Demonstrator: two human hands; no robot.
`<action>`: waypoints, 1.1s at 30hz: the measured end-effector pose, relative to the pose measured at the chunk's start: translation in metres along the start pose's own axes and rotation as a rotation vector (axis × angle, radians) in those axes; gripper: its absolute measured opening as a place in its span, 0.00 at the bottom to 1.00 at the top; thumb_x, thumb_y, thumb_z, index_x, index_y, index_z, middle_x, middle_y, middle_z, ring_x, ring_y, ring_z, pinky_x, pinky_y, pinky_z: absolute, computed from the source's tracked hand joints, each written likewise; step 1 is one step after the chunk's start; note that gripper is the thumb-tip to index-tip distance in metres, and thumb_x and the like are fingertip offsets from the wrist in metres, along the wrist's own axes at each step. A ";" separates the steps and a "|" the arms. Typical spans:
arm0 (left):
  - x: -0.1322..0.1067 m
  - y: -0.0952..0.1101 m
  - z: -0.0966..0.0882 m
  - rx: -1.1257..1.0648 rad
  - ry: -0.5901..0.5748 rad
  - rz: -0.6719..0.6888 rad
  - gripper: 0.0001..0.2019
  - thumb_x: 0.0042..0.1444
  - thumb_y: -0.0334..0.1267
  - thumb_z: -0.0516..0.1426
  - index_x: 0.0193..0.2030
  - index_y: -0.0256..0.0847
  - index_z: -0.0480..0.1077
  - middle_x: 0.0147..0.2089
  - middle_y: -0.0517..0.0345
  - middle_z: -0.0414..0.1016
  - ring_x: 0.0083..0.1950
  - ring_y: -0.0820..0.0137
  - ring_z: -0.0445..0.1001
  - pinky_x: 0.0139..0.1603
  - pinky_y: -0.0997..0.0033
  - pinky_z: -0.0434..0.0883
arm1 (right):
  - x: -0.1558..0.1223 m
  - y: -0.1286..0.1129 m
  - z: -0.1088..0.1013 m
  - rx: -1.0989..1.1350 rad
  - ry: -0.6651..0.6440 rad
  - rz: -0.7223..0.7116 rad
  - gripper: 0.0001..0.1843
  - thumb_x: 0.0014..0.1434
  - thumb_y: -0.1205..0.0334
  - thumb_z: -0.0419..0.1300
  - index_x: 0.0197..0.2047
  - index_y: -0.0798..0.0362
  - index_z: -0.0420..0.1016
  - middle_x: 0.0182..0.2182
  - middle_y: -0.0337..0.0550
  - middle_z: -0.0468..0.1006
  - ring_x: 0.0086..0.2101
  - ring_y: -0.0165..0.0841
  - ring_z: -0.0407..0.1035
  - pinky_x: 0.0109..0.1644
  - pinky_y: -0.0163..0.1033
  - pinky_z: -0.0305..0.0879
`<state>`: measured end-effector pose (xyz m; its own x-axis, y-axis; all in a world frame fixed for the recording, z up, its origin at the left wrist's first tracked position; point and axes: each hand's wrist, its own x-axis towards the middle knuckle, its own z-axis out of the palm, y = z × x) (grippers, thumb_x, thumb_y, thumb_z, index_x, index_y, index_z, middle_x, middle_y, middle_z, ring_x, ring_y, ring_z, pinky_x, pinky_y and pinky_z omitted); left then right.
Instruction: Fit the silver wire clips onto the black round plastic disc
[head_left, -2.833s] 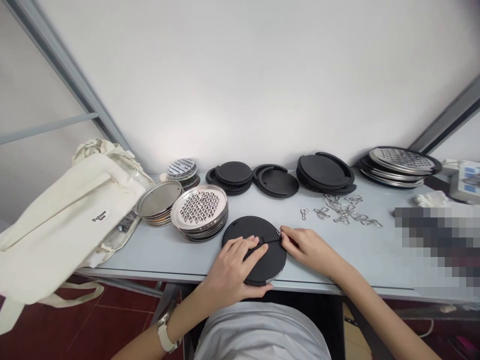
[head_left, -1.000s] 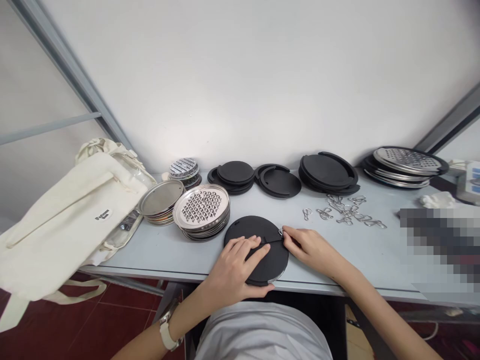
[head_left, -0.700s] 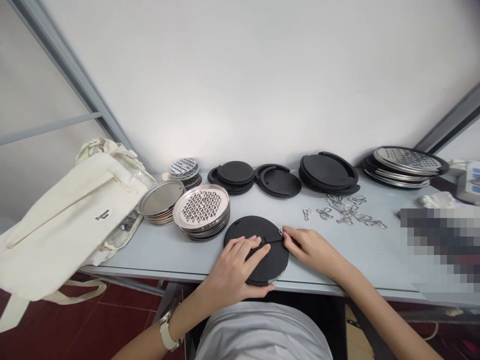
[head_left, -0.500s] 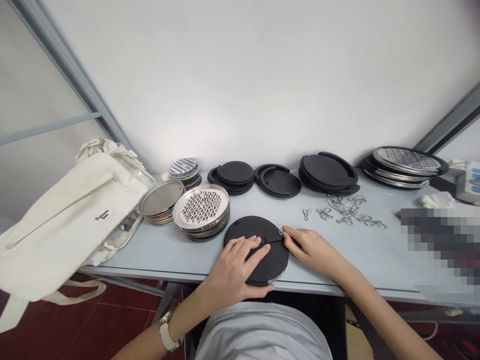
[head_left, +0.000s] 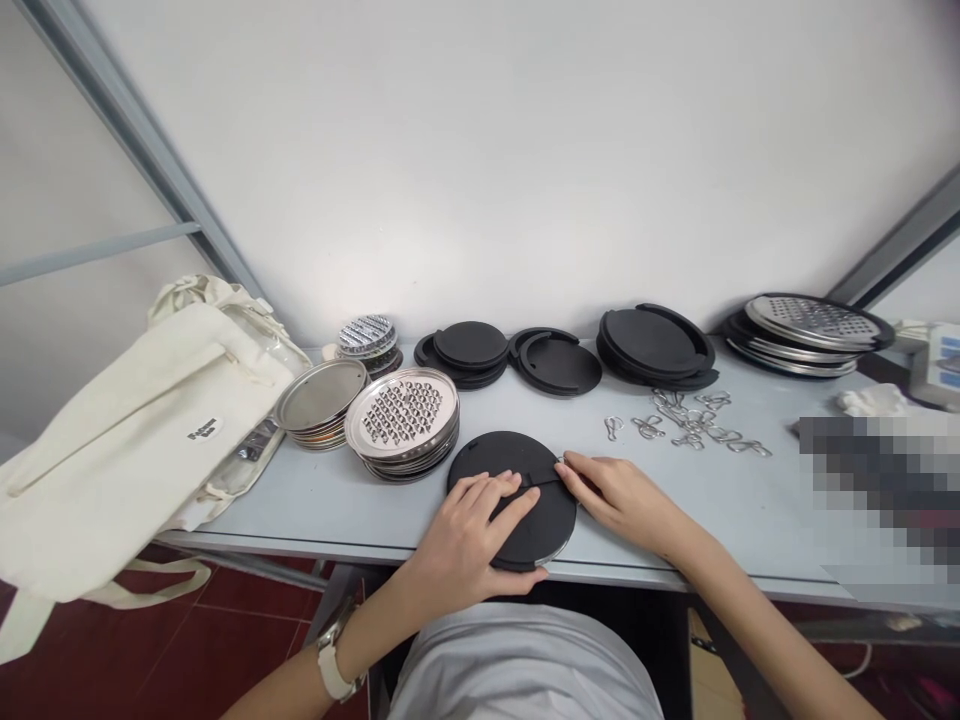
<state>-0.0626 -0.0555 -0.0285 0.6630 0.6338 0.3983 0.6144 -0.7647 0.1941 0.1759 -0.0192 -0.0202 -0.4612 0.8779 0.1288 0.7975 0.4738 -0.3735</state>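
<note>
Here the disc's slit [head_left: 541, 479] runs rightward.

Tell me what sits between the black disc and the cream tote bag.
In the head view: a perforated steel grater stack nearest the black disc, then a plain steel disc stack nearest the tote bag.
</note>
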 end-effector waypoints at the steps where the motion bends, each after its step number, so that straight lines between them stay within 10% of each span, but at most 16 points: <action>1: 0.000 0.000 0.000 -0.001 -0.001 -0.001 0.33 0.56 0.54 0.58 0.64 0.40 0.59 0.62 0.46 0.64 0.64 0.58 0.62 0.64 0.55 0.59 | 0.000 0.000 0.000 -0.002 0.000 0.001 0.18 0.71 0.55 0.41 0.31 0.50 0.62 0.21 0.37 0.71 0.22 0.34 0.66 0.29 0.36 0.54; 33: 0.000 -0.001 0.000 -0.009 -0.007 0.000 0.33 0.56 0.54 0.58 0.64 0.39 0.59 0.61 0.47 0.64 0.64 0.59 0.61 0.64 0.56 0.58 | 0.002 0.006 0.004 -0.036 -0.007 -0.015 0.20 0.69 0.58 0.41 0.28 0.51 0.63 0.19 0.38 0.70 0.20 0.32 0.64 0.28 0.36 0.52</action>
<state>-0.0627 -0.0545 -0.0287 0.6662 0.6342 0.3923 0.6103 -0.7660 0.2019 0.1783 -0.0152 -0.0254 -0.4764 0.8700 0.1275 0.8037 0.4896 -0.3381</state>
